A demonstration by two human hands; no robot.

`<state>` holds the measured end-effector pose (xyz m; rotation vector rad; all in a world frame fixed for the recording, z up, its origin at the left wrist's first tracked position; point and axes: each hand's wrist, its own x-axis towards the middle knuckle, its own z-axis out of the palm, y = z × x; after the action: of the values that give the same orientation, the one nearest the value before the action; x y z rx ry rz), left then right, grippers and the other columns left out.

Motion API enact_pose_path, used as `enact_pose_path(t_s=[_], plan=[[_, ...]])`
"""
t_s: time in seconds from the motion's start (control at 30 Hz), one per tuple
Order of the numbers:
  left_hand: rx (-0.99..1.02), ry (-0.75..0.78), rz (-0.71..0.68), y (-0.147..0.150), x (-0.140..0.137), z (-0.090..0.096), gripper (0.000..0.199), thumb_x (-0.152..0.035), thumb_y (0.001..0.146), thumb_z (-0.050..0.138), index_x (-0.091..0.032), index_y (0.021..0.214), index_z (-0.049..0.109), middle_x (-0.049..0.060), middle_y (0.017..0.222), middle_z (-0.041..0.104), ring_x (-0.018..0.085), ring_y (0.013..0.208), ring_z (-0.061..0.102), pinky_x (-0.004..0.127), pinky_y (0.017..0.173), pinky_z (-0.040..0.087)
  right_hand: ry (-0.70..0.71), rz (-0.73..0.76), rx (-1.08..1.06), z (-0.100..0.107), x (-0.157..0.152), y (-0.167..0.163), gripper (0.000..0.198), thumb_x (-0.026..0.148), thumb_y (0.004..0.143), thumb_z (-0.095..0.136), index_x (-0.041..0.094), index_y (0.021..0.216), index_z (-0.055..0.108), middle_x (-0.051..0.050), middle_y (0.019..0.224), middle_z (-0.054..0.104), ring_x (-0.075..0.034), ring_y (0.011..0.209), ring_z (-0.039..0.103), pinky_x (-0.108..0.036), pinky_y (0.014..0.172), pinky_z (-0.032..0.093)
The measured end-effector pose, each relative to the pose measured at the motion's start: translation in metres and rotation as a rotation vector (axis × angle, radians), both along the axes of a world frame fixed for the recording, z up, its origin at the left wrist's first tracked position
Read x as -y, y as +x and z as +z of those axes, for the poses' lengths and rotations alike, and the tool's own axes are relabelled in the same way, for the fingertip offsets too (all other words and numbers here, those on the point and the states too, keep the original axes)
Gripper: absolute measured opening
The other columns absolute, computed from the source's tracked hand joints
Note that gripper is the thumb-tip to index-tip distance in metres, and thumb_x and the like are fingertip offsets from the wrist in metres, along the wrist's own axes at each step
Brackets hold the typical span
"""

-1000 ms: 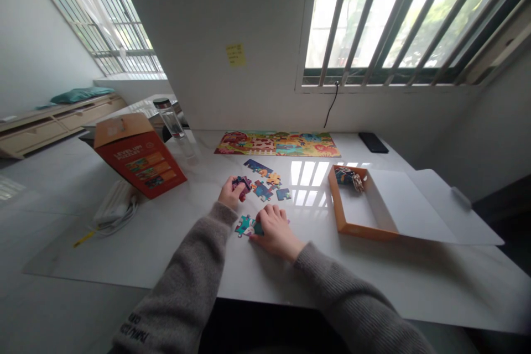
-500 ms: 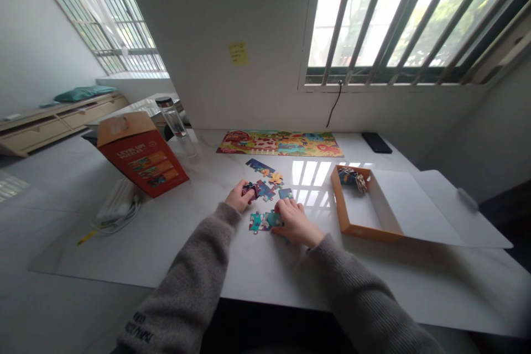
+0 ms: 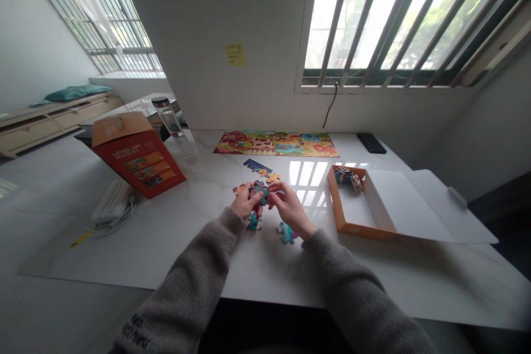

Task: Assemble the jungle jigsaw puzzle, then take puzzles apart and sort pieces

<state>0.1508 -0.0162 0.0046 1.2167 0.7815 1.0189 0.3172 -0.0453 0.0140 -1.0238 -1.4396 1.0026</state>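
Jigsaw pieces point(image 3: 264, 193): held above the tabletop point(image 3: 269, 271), between near and far edges. Left hand point(image 3: 241, 207): fingers closed on them. Right hand point(image 3: 291, 211): fingers curled alongside; grip indeterminable. Presumably light, stiff card; take by borders.

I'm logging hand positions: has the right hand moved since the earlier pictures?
Yes: the right hand has moved forward, nearer to the long colourful picture strip, which lies ahead of it.

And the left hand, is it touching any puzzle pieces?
Touching. The head view shows the left hand gripping puzzle pieces, its thumb lying over them.
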Motion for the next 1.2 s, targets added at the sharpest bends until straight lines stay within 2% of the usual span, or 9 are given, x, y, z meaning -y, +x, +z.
enact_pose_path(t_s=[0.17, 0.3, 0.4, 0.57, 0.73, 0.83, 0.97, 1.1, 1.2], plan=[[0.119, 0.023, 0.447, -0.033, -0.016, 0.008, 0.036, -0.037, 0.071, 0.064, -0.022, 0.090, 0.038, -0.006, 0.061, 0.061, 0.012, 0.034, 0.053, 0.023, 0.033, 0.044, 0.234, -0.048, 0.737, -0.007, 0.022, -0.008, 0.023, 0.035, 0.088, 0.063, 0.022, 0.106, 0.060, -0.010, 0.107, 0.058, -0.027, 0.102, 0.055, -0.044, 0.089, 0.045], [-0.034, -0.064, 0.414, -0.038, -0.022, 0.002, 0.036, -0.035, 0.066, 0.064, -0.023, 0.087, 0.037, -0.010, 0.051, 0.053, 0.011, 0.030, 0.047, 0.022, 0.030, 0.041, 0.225, 0.081, 1.029, -0.018, 0.033, -0.015, 0.043, 0.042, 0.074, 0.079, 0.021, 0.107, 0.059, -0.012, 0.115, 0.056, -0.031, 0.108, 0.049, -0.045, 0.089, 0.043], [-0.163, -0.031, 0.391, -0.032, -0.020, -0.006, 0.034, -0.035, 0.069, 0.064, -0.022, 0.089, 0.040, -0.011, 0.051, 0.051, 0.009, 0.028, 0.042, 0.019, 0.028, 0.035, 0.160, 0.119, 0.932, -0.020, 0.031, -0.014, 0.038, 0.036, 0.074, 0.079, 0.020, 0.100, 0.056, -0.010, 0.108, 0.058, -0.028, 0.101, 0.051, -0.041, 0.084, 0.043], [-0.241, -0.041, 0.327, -0.024, -0.015, -0.014, 0.036, -0.037, 0.073, 0.068, -0.022, 0.096, 0.045, -0.010, 0.057, 0.052, 0.007, 0.032, 0.043, 0.017, 0.030, 0.034, 0.012, 0.234, 0.369, -0.017, 0.020, 0.000, 0.013, 0.025, 0.086, 0.059, 0.022, 0.093, 0.048, 0.003, 0.075, 0.054, -0.014, 0.067, 0.051, -0.028, 0.063, 0.041], [-0.115, -0.135, 0.050, -0.001, -0.002, -0.020, 0.043, -0.054, 0.076, 0.066, -0.022, 0.095, 0.045, -0.006, 0.063, 0.057, 0.009, 0.038, 0.049, 0.021, 0.035, 0.039, -0.051, 0.017, -0.013, -0.015, 0.007, 0.011, 0.021, 0.039, 0.088, 0.058, 0.023, 0.094, 0.046, 0.004, 0.073, 0.052, -0.012, 0.059, 0.050, -0.026, 0.054, 0.043], [-0.124, -0.064, -0.024, 0.017, 0.008, -0.021, 0.046, -0.054, 0.074, 0.070, -0.021, 0.094, 0.045, -0.006, 0.060, 0.056, 0.007, 0.038, 0.047, 0.019, 0.036, 0.036, -0.043, -0.079, 0.007, -0.016, 0.005, 0.012, 0.025, 0.040, 0.087, 0.059, 0.023, 0.101, 0.048, 0.004, 0.077, 0.051, -0.013, 0.060, 0.050, -0.026, 0.053, 0.045], [-0.004, -0.016, 0.011, 0.026, 0.014, -0.018, 0.043, -0.048, 0.075, 0.070, -0.020, 0.095, 0.045, -0.006, 0.063, 0.057, 0.008, 0.041, 0.049, 0.020, 0.039, 0.040, 0.051, -0.173, 0.166, -0.005, 0.021, 0.009, 0.040, 0.036, 0.088, 0.060, 0.022, 0.123, 0.047, -0.005, 0.102, 0.052, -0.013, 0.066, 0.049, -0.032, 0.066, 0.051], [0.030, -0.003, 0.125, 0.021, 0.014, -0.016, 0.037, -0.041, 0.075, 0.068, -0.019, 0.096, 0.047, -0.001, 0.073, 0.064, 0.011, 0.048, 0.054, 0.021, 0.040, 0.040, 0.234, -0.227, 0.385, 0.036, 0.050, 0.033, 0.039, 0.033, 0.097, 0.047, 0.024, 0.135, 0.044, -0.008, 0.105, 0.056, -0.020, 0.079, 0.055, -0.037, 0.078, 0.049], [-0.045, 0.049, 0.124, 0.020, 0.015, -0.012, 0.034, -0.038, 0.073, 0.070, -0.018, 0.092, 0.050, 0.000, 0.073, 0.064, 0.013, 0.053, 0.057, 0.024, 0.046, 0.045, 0.324, -0.270, 0.689, 0.076, 0.050, 0.086, 0.023, 0.034, 0.095, 0.049, 0.025, 0.113, 0.060, -0.007, 0.092, 0.062, -0.025, 0.091, 0.056, -0.041, 0.088, 0.043]])
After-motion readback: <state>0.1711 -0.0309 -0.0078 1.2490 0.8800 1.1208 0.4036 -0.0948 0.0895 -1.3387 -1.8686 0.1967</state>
